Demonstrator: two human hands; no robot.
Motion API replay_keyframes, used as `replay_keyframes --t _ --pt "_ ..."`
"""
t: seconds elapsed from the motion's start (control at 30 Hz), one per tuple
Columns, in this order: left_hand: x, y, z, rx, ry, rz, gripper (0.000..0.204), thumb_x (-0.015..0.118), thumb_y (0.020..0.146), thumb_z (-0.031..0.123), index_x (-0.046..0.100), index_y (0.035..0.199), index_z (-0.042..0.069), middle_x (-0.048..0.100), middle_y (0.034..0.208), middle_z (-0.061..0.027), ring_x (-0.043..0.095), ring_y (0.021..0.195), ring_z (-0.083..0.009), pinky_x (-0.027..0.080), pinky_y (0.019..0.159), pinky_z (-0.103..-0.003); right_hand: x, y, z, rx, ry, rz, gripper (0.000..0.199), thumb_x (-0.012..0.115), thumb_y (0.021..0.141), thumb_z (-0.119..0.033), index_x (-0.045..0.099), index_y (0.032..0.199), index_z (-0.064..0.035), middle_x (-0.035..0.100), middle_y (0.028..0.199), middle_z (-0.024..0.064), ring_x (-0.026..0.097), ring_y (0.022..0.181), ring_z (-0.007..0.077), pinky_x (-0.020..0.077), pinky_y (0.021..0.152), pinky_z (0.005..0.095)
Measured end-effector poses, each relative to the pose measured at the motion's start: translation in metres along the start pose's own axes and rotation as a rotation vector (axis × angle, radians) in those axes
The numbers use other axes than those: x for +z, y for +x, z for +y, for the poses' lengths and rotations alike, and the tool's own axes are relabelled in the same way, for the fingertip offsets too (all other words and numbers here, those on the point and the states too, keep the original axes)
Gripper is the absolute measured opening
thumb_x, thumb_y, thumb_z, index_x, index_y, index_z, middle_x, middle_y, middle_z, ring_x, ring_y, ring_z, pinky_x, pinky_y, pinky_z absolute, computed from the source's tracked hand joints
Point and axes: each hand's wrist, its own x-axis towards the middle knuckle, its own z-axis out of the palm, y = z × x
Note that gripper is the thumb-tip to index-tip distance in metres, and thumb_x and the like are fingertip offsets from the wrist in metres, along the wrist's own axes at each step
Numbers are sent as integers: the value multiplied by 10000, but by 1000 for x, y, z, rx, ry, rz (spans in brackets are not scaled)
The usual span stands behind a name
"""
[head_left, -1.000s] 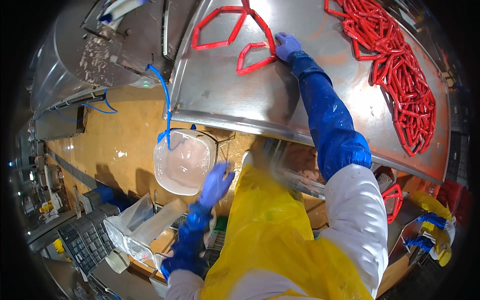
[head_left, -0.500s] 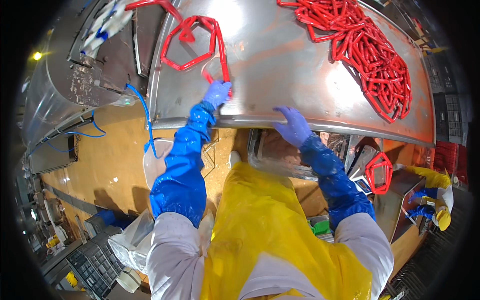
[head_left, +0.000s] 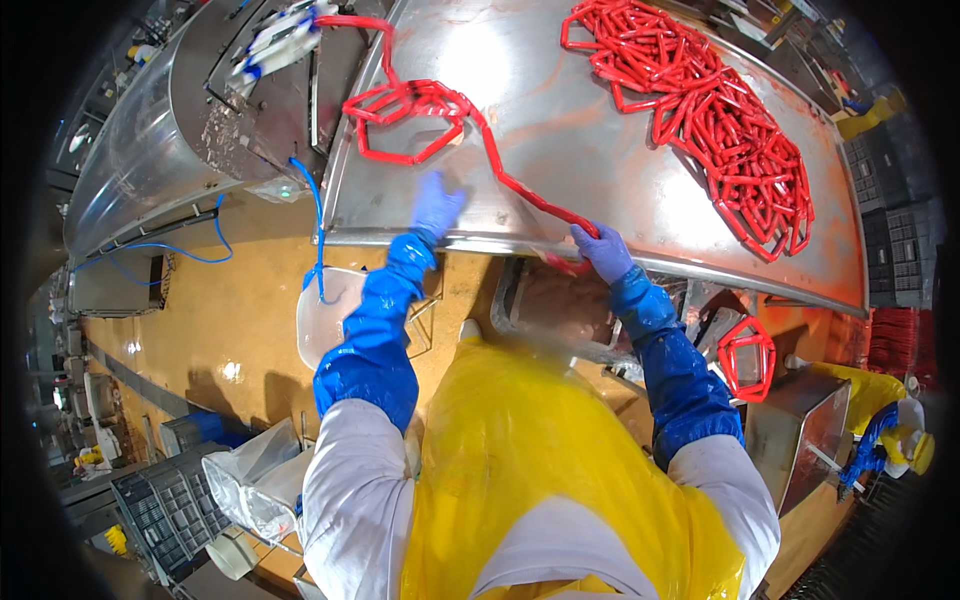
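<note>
A string of linked red sausages (head_left: pixel 520 187) runs from the machine at the far left, loops on the metal table (head_left: pixel 560 130), then stretches rightward to my right hand (head_left: pixel 604 253). That hand, in a purple glove, is closed around the string near the table's front edge, and a short blurred end dangles beside it. My left hand (head_left: pixel 437 207), gloved alike and slightly smeared by motion, hovers over the front edge with thumb and fingers apart, holding nothing. Nearest to it lies the coiled loop of sausages (head_left: pixel 405 155).
A large heap of linked red sausages (head_left: pixel 715 125) covers the table's right side. Below the front edge are a clear-walled tub (head_left: pixel 545 305) and a scale bearing a red sausage loop (head_left: pixel 746 358). A blue hose (head_left: pixel 318 225) hangs at left. Another person (head_left: pixel 880 420) works at far right.
My right hand has taken hold of the sausage string and drawn it rightward. My left hand has let go of it. More links lie coiled on the table, and the view has shifted slightly.
</note>
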Motion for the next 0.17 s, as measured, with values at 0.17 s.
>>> replay_keyframes --t 0.17 --pt "-6 84 -70 -295 83 -151 1000 743 835 352 141 1553 3 453 1416 -294 477 1310 -397 430 1074 -424 -36 -5 20 228 783 -178 443 643 946 -469 619 958 -27 566 641 24 565 553 146 478 547 276"
